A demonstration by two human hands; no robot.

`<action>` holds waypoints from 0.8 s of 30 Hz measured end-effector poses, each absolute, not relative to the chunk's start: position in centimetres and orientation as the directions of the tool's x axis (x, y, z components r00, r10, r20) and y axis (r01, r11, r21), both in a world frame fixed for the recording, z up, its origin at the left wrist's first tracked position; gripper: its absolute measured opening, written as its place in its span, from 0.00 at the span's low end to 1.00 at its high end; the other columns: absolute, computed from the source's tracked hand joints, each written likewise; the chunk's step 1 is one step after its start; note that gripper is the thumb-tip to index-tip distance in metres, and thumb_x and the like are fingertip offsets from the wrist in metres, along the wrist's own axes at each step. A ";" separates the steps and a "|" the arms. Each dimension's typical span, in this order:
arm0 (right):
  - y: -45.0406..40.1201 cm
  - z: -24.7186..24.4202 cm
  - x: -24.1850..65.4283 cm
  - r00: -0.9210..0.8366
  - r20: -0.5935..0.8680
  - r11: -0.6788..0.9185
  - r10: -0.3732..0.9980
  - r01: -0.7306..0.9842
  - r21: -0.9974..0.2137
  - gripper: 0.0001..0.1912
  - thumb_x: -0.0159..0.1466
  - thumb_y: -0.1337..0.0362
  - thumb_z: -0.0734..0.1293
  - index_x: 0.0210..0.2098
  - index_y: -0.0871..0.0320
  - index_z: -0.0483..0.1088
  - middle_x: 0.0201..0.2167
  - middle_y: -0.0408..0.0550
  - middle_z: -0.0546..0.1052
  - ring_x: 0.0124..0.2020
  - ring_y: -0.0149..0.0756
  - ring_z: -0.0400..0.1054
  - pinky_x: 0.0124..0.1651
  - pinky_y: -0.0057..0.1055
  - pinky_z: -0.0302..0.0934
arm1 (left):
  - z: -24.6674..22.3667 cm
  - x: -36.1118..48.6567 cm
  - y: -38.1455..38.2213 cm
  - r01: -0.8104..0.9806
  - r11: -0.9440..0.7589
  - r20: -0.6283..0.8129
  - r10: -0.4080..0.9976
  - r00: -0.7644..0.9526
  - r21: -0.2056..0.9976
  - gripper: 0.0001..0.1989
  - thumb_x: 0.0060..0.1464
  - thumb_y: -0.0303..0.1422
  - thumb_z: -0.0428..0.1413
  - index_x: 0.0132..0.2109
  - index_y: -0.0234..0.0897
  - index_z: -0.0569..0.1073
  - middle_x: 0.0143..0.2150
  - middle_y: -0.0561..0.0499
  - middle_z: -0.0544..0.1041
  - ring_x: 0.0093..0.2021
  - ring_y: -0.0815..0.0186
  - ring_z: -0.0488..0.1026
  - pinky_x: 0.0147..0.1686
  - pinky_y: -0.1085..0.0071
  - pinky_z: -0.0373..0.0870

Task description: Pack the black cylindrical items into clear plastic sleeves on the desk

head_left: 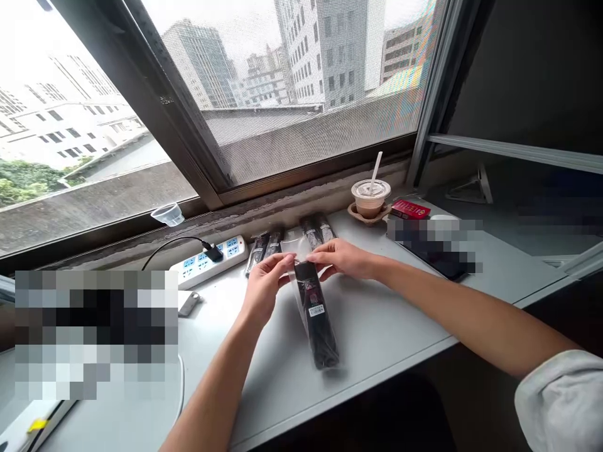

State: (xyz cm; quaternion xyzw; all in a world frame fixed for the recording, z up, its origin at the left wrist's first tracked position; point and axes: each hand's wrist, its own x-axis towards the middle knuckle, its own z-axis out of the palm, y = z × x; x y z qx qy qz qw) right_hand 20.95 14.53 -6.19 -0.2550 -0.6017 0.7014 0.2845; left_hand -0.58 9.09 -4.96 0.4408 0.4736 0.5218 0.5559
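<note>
The long black packet (pixel 316 326) lay on the desk directly below the fingers, its upper end between the two hands and its lower end pointing back toward the person. It was sealed from view inside a clear plastic bag (pixel 300 247), thin and shiny, with loose creased plastic standing up at the top and a small white barcode label (pixel 316 310) on the front. The left hand (pixel 266 292) and the right hand (pixel 342 258) came in from either side, and the fingers (pixel 284 263) of both were closed on that loose plastic, grasping the top of the bag. Just beyond the fingertips, several more dark packets (pixel 311 231) in clear bags lay side by side. Left of the fingers stood a white power strip (pixel 207 262) with a black plug (pixel 214 252) in it. Right of the fingers, farther off, were a plastic cup (pixel 370 198) with a white straw, a red box (pixel 411 209), and a blurred dark object (pixel 433 248), all on the desk (pixel 377 351) beneath a screened window (pixel 301 94).
</note>
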 end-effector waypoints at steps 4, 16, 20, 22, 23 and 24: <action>14.3 -6.2 20.8 -0.687 0.056 -0.071 0.725 -0.155 -0.985 0.17 0.64 0.51 0.73 0.40 0.60 0.82 0.40 0.52 0.82 0.41 0.38 0.76 0.38 0.28 0.71 | -4.1 -0.4 8.7 -0.252 0.102 -0.075 0.991 0.113 0.962 0.15 0.48 0.39 0.72 0.40 0.36 0.81 0.34 0.51 0.79 0.35 0.68 0.75 0.41 0.70 0.72; 14.6 -6.1 20.8 -0.605 0.003 -0.140 0.796 -0.189 -0.972 0.21 0.61 0.55 0.77 0.51 0.56 0.80 0.39 0.50 0.85 0.41 0.41 0.81 0.40 0.35 0.77 | -4.8 -1.0 9.0 -0.148 0.095 -0.086 0.994 0.070 0.984 0.16 0.50 0.41 0.72 0.41 0.38 0.80 0.37 0.52 0.75 0.35 0.71 0.69 0.34 0.75 0.73; 14.9 -6.6 20.9 -0.634 0.024 -0.173 0.773 -0.247 -0.953 0.21 0.60 0.56 0.78 0.50 0.56 0.81 0.41 0.51 0.84 0.43 0.42 0.81 0.45 0.39 0.78 | -4.6 -0.9 8.9 -0.174 0.052 -0.033 0.994 0.109 0.983 0.15 0.53 0.39 0.69 0.46 0.40 0.81 0.38 0.51 0.76 0.38 0.67 0.71 0.40 0.70 0.75; 15.0 -6.9 20.8 -0.621 0.039 -0.163 0.783 -0.265 -0.950 0.19 0.58 0.56 0.79 0.46 0.58 0.82 0.39 0.50 0.84 0.40 0.41 0.81 0.44 0.39 0.78 | -4.6 -0.9 8.9 -0.159 0.038 -0.017 0.991 0.133 0.987 0.10 0.53 0.36 0.65 0.42 0.38 0.82 0.39 0.49 0.77 0.39 0.65 0.73 0.41 0.67 0.75; 15.1 -7.0 20.7 -0.609 0.050 -0.150 0.792 -0.273 -0.950 0.18 0.57 0.56 0.79 0.42 0.59 0.83 0.37 0.50 0.84 0.39 0.41 0.80 0.43 0.39 0.78 | -4.5 -1.0 8.9 -0.144 0.037 -0.017 0.990 0.140 0.989 0.08 0.53 0.35 0.63 0.39 0.36 0.82 0.38 0.48 0.77 0.39 0.64 0.73 0.41 0.66 0.75; 15.1 -7.1 20.6 -0.595 0.062 -0.133 0.801 -0.279 -0.951 0.16 0.56 0.56 0.79 0.39 0.60 0.83 0.35 0.49 0.83 0.37 0.40 0.80 0.42 0.38 0.78 | -4.5 -1.0 8.9 -0.127 0.038 -0.020 0.989 0.143 0.991 0.07 0.52 0.33 0.62 0.37 0.35 0.81 0.38 0.48 0.77 0.38 0.64 0.73 0.41 0.66 0.76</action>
